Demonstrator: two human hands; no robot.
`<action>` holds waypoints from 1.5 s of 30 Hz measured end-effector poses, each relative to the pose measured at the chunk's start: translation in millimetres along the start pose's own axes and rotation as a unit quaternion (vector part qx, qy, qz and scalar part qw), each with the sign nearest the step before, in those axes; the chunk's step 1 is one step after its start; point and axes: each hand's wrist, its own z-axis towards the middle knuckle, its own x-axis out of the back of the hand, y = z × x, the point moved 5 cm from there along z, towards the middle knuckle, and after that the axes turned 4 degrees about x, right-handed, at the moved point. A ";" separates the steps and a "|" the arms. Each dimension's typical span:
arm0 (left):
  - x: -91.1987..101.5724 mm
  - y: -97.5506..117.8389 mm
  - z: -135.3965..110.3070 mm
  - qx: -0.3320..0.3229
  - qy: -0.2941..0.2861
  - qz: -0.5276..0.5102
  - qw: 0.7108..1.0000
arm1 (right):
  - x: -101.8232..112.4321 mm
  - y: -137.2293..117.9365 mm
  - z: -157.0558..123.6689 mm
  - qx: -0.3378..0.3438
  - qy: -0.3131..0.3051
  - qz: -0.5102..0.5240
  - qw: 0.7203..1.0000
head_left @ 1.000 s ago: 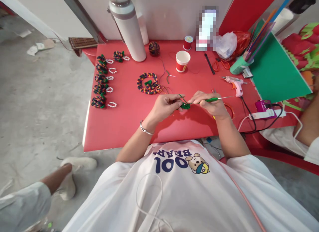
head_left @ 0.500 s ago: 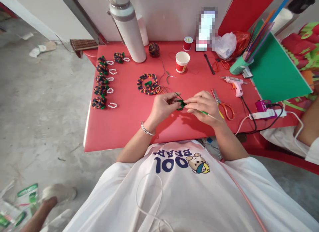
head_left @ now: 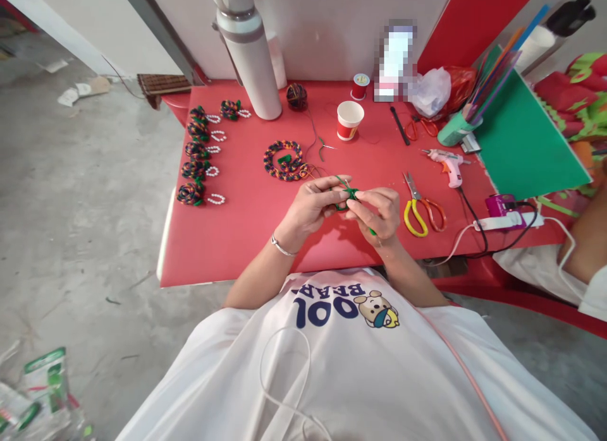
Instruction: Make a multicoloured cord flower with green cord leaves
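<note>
My left hand [head_left: 310, 204] pinches a small piece of green crochet [head_left: 351, 193] between thumb and fingers, a green strand rising from it. Closed against the piece from the other side, my right hand [head_left: 382, 211] grips a crochet hook [head_left: 372, 232]; its green grip peeks out under the fingers and a thin tip shows near the yarn. Most of the hook is hidden by the hand. Just beyond my left hand lies a coiled multicoloured braided cord [head_left: 269, 169] with orange strands. Scissors [head_left: 415, 204] with yellow and red handles rest right of my right hand.
On the red table [head_left: 227, 245] stand a white flask [head_left: 256, 68], a paper cup [head_left: 349, 115] and a yarn ball [head_left: 296, 96]. Several knotted pieces with bead loops [head_left: 190, 193] line the left edge. A glue gun [head_left: 450, 163] and power strip [head_left: 507, 221] are at right, near another person's arm.
My right hand has turned and drawn in toward the green piece, its fingers now bent over it. The hook's grip has swung downward, and the yellow scissor handle is uncovered.
</note>
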 end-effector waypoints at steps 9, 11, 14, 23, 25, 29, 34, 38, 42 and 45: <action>15.2 9.2 2.2 0.008 0.004 0.082 0.997 | 24.1 -3.5 41.3 0.087 -0.134 0.078 0.984; 17.7 9.9 4.5 -0.018 0.026 0.112 0.993 | 26.0 -5.1 46.6 0.081 -0.171 0.074 0.979; 20.8 9.8 7.2 -0.049 0.046 0.155 0.986 | 27.1 -6.5 51.8 0.069 -0.203 0.090 0.973; 20.5 11.7 5.3 -0.069 0.003 0.224 0.972 | 27.6 -3.8 60.3 0.020 -0.206 0.174 0.963; 20.3 11.3 5.1 -0.073 -0.001 0.234 0.970 | 28.1 -5.8 61.7 0.025 -0.206 0.166 0.964; 21.1 9.6 6.2 -0.091 0.016 0.253 0.963 | 29.3 -8.8 62.6 0.037 -0.211 0.142 0.966; 18.4 13.4 6.0 -0.144 0.040 0.301 0.942 | 28.2 -10.1 61.0 0.058 -0.227 0.108 0.966; 19.7 12.0 7.0 -0.143 0.055 0.328 0.932 | 25.2 -11.7 58.9 0.094 -0.235 0.061 0.966; 21.0 7.2 8.6 -0.151 0.070 0.351 0.921 | 22.1 -13.8 54.7 0.135 -0.233 0.026 0.963; 18.3 4.4 8.5 -0.175 0.074 0.375 0.908 | 20.9 -13.8 51.7 0.141 -0.233 0.019 0.962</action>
